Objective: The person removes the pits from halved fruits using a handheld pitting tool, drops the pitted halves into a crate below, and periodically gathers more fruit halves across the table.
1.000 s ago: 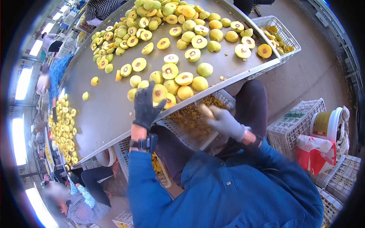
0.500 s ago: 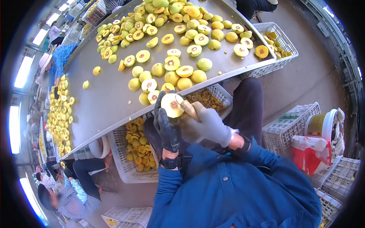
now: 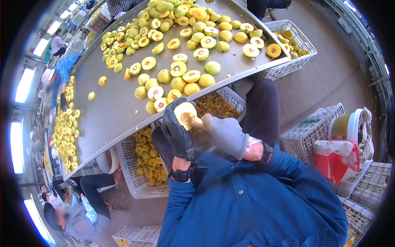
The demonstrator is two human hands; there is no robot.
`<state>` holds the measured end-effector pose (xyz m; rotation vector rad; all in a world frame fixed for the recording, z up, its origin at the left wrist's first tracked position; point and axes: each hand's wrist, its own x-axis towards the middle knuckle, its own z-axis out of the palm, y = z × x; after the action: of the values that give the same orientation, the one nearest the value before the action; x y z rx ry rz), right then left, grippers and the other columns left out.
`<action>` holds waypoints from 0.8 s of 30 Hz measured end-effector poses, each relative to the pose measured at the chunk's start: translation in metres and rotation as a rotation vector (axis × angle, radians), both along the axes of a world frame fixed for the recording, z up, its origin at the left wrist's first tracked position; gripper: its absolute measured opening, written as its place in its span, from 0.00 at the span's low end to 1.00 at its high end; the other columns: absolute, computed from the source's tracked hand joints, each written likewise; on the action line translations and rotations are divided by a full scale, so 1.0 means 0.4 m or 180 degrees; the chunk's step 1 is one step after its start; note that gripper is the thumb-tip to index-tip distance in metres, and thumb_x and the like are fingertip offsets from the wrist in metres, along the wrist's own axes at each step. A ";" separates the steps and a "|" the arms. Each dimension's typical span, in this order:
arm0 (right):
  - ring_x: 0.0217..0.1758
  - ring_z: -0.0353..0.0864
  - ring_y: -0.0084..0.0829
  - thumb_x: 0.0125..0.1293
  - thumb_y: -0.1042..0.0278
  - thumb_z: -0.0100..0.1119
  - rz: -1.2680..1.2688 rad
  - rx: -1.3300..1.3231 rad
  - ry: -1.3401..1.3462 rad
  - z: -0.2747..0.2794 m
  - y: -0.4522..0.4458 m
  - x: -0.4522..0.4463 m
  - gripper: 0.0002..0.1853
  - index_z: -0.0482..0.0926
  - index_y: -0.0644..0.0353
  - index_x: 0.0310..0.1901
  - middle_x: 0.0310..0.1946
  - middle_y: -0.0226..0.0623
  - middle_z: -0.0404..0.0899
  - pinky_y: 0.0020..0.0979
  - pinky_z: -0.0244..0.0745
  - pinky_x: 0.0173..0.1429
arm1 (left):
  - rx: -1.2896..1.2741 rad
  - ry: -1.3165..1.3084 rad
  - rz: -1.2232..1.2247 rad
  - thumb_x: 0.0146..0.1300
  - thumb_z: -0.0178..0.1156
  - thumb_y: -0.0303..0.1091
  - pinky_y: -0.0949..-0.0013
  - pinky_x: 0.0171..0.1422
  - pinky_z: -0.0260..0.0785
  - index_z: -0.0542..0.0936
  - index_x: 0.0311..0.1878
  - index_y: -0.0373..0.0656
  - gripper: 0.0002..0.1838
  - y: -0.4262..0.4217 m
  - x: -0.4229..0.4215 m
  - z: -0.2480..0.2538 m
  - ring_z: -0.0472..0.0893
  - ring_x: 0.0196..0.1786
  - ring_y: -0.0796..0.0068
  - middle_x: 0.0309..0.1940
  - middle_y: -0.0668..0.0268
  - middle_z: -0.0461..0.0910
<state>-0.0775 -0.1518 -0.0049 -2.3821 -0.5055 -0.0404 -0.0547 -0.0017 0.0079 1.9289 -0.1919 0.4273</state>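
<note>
Fruit half point(image 3: 182, 110) is held near the centre of the frame, just off the near edge of the table point(image 3: 103, 123); its cut face is turned up and toward the right hand point(image 3: 228, 133), brown core point(image 3: 186, 118) showing; long axis cannot be told for certain. Fruit half is cupped from the left and below by the left hand point(image 3: 177, 138), dark glove, fingers part-curled around it; tool point(image 3: 197, 122) is gripped in the right hand, pale glove, fingers closed on the handle; the tool comes in from the right, its working end at or just beside the core, exact contact hidden. Both hands are close; core is faced by the right.

Loose fruit point(image 3: 164, 76), whole-looking and halved, is spread on the table above the hands; crate under the table edge point(image 3: 235, 98) is filled with brownish scraps; crate left of the knees point(image 3: 128, 175) is loaded with hollowed yellow pieces; crate in the upper right point(image 3: 284, 72) is stocked with more yellow pieces; co-worker point(image 3: 86, 220) is seen at lower left.
</note>
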 end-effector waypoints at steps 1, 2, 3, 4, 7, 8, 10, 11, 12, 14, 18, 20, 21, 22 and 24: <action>0.26 0.84 0.47 0.60 0.65 0.62 0.0049 -0.0082 -0.0014 0.001 -0.009 0.001 0.13 0.68 0.59 0.40 0.23 0.44 0.80 0.45 0.76 0.28 | 0.0014 0.0028 -0.0038 0.67 0.54 0.25 0.61 0.57 0.74 0.75 0.55 0.32 0.15 0.000 0.001 0.004 0.82 0.50 0.58 0.50 0.52 0.81; 0.27 0.84 0.47 0.60 0.66 0.62 0.0099 -0.0163 -0.0019 0.006 -0.019 0.003 0.13 0.68 0.60 0.40 0.23 0.45 0.80 0.46 0.76 0.28 | 0.0041 0.0072 -0.0088 0.67 0.54 0.25 0.62 0.57 0.74 0.76 0.54 0.32 0.14 0.001 0.001 0.007 0.82 0.49 0.59 0.49 0.53 0.81; 0.28 0.84 0.47 0.60 0.66 0.61 0.0153 -0.0241 -0.0022 0.008 -0.027 0.005 0.13 0.68 0.60 0.40 0.23 0.45 0.80 0.46 0.76 0.29 | 0.0083 0.0104 -0.0129 0.67 0.54 0.25 0.62 0.56 0.74 0.76 0.54 0.32 0.14 0.002 0.001 0.010 0.82 0.49 0.59 0.49 0.53 0.81; 0.28 0.84 0.47 0.60 0.67 0.61 0.0224 -0.0172 0.0068 0.007 -0.029 0.008 0.13 0.68 0.61 0.40 0.23 0.45 0.80 0.46 0.76 0.29 | 0.0116 0.0124 -0.0178 0.67 0.55 0.25 0.62 0.56 0.74 0.76 0.54 0.32 0.14 0.004 0.004 0.014 0.83 0.48 0.59 0.48 0.53 0.82; 0.29 0.84 0.48 0.60 0.68 0.60 0.0408 0.0168 0.0226 -0.003 -0.034 0.019 0.13 0.68 0.61 0.41 0.24 0.45 0.80 0.46 0.76 0.31 | 0.0186 0.0048 -0.0301 0.67 0.55 0.26 0.63 0.54 0.75 0.76 0.52 0.33 0.13 0.015 0.019 0.005 0.83 0.46 0.62 0.45 0.55 0.82; 0.29 0.83 0.49 0.60 0.69 0.60 0.0454 0.0361 0.0224 -0.025 -0.036 0.023 0.13 0.68 0.61 0.41 0.24 0.45 0.81 0.46 0.76 0.31 | 0.0194 -0.0010 -0.0360 0.68 0.55 0.28 0.63 0.53 0.76 0.77 0.51 0.33 0.12 0.022 0.026 -0.004 0.83 0.45 0.64 0.44 0.56 0.83; 0.27 0.83 0.48 0.61 0.69 0.60 0.0524 0.0343 0.0309 -0.017 -0.043 0.023 0.11 0.68 0.61 0.40 0.24 0.45 0.80 0.46 0.76 0.31 | 0.0375 -0.0077 -0.0435 0.68 0.55 0.30 0.64 0.52 0.76 0.77 0.50 0.33 0.12 0.031 0.031 -0.012 0.83 0.44 0.66 0.42 0.57 0.83; 0.26 0.83 0.47 0.62 0.69 0.59 0.0556 0.0140 0.0379 -0.010 -0.044 0.028 0.10 0.68 0.61 0.39 0.23 0.45 0.79 0.45 0.76 0.31 | 0.0563 -0.0105 -0.0444 0.69 0.55 0.30 0.64 0.52 0.76 0.77 0.50 0.33 0.12 0.037 0.033 -0.011 0.83 0.44 0.66 0.43 0.57 0.83; 0.25 0.82 0.45 0.63 0.69 0.58 0.0589 -0.0065 0.0441 0.002 -0.040 0.033 0.09 0.68 0.62 0.37 0.22 0.45 0.79 0.45 0.76 0.31 | 0.0750 -0.0143 -0.0453 0.69 0.54 0.31 0.64 0.52 0.76 0.77 0.50 0.33 0.12 0.042 0.037 -0.010 0.83 0.44 0.66 0.43 0.57 0.83; 0.20 0.78 0.38 0.65 0.68 0.57 0.0744 0.1548 0.0984 -0.015 -0.010 0.017 0.08 0.70 0.61 0.35 0.19 0.41 0.76 0.40 0.73 0.25 | 0.0217 0.0029 -0.0419 0.74 0.48 0.39 0.63 0.53 0.77 0.77 0.49 0.32 0.18 0.035 0.042 0.001 0.84 0.44 0.64 0.45 0.56 0.83; 0.12 0.67 0.22 0.68 0.65 0.56 0.0728 0.3139 0.4025 0.121 -0.030 0.008 0.09 0.73 0.60 0.32 0.15 0.30 0.69 0.27 0.61 0.15 | -0.1117 0.0051 -0.0339 0.77 0.35 0.53 0.63 0.51 0.77 0.77 0.50 0.33 0.30 -0.005 0.038 0.013 0.83 0.43 0.61 0.44 0.54 0.82; 0.11 0.64 0.17 0.67 0.63 0.58 0.1241 0.4194 0.5026 0.117 -0.040 0.002 0.09 0.75 0.59 0.34 0.15 0.24 0.67 0.22 0.55 0.14 | -0.1691 0.0066 -0.0363 0.78 0.32 0.56 0.65 0.48 0.77 0.77 0.49 0.34 0.33 -0.016 0.038 0.007 0.83 0.41 0.63 0.39 0.54 0.83; 0.13 0.66 0.17 0.67 0.63 0.59 0.1537 0.4510 0.5298 0.106 -0.047 0.005 0.09 0.76 0.59 0.35 0.16 0.24 0.68 0.22 0.57 0.15 | -0.2153 0.0291 -0.0456 0.77 0.29 0.58 0.66 0.44 0.77 0.76 0.50 0.34 0.35 -0.017 0.043 -0.008 0.83 0.38 0.65 0.38 0.54 0.82; 0.15 0.67 0.16 0.66 0.62 0.59 0.1841 0.4816 0.5562 0.096 -0.050 0.007 0.09 0.76 0.59 0.35 0.17 0.24 0.69 0.23 0.59 0.17 | -0.2335 0.0487 -0.0596 0.77 0.30 0.58 0.67 0.43 0.77 0.76 0.49 0.35 0.35 -0.019 0.048 -0.016 0.82 0.38 0.65 0.37 0.54 0.82; 0.20 0.69 0.15 0.66 0.61 0.60 0.1187 0.3583 0.4016 0.075 -0.041 0.006 0.10 0.78 0.60 0.37 0.20 0.24 0.71 0.22 0.63 0.22 | -0.2703 0.0890 -0.0867 0.77 0.30 0.58 0.67 0.41 0.76 0.75 0.49 0.35 0.34 -0.024 0.053 -0.036 0.81 0.36 0.65 0.36 0.54 0.82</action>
<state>-0.0752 -0.1683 0.0249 -0.8621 -0.1663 0.9896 -0.0334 -0.0111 -0.0063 1.0855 -0.0665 0.0267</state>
